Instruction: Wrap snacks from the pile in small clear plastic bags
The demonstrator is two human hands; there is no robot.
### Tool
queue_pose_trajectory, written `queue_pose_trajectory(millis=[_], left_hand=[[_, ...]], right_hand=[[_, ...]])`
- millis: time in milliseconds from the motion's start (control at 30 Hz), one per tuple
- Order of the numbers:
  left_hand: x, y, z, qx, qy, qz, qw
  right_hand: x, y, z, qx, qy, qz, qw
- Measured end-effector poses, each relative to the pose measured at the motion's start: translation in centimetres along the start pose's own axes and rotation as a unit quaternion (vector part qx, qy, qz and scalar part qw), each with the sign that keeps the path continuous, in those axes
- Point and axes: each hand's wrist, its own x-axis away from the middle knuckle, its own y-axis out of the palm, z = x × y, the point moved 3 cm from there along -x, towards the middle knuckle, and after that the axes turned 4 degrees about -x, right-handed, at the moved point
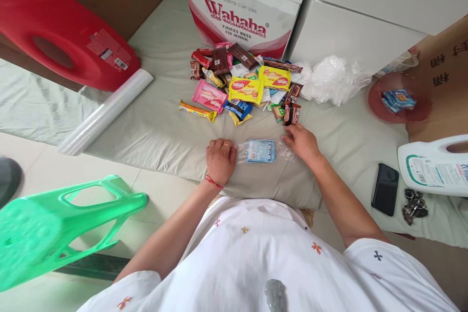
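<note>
A blue packet [260,151] lies flat on the grey-green cloth, inside clear plastic film that spreads out on both sides. At the film's left end is my left hand [221,160], its fingers curled and pressed together on the plastic edge. My right hand [302,143] rests at the film's right end, thumb on the plastic and forefinger reaching toward a brown wrapped snack [292,113], thumb and forefinger apart. Beyond the hands is a heap of wrapped snacks, with two yellow packs [245,89] on top and a pink pack [209,96] at its left.
A Wahaha carton [241,14] stands behind the heap, with crumpled clear plastic [331,80] to its right. At left are a plastic roll [106,112], red jug [69,34] and green stool [66,224]. A red dish [376,95], phone [385,189], keys and white bottle [431,163] sit right.
</note>
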Motion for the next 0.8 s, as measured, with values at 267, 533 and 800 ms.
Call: queue_pose_trajectory(millis=[267, 533, 800], left_hand=[[-1.0, -0.9, 0.0, 0.061, -0.103, -0.039, 0.992], [-2.1, -0.9, 4.4, 0.317, -0.15, -0.135, 0.927], [-1.6, 1.9, 5.3, 0.363, -0.079, -0.152, 0.916]], right_hand=[[4.0, -0.7, -4.8, -0.069, -0.152, 0.114, 0.979], [4.6, 5.0, -7.2, -0.082, -0.211, -0.008, 0.974], [4.3, 2.8, -4.4, -0.274, -0.158, 0.015, 0.949]])
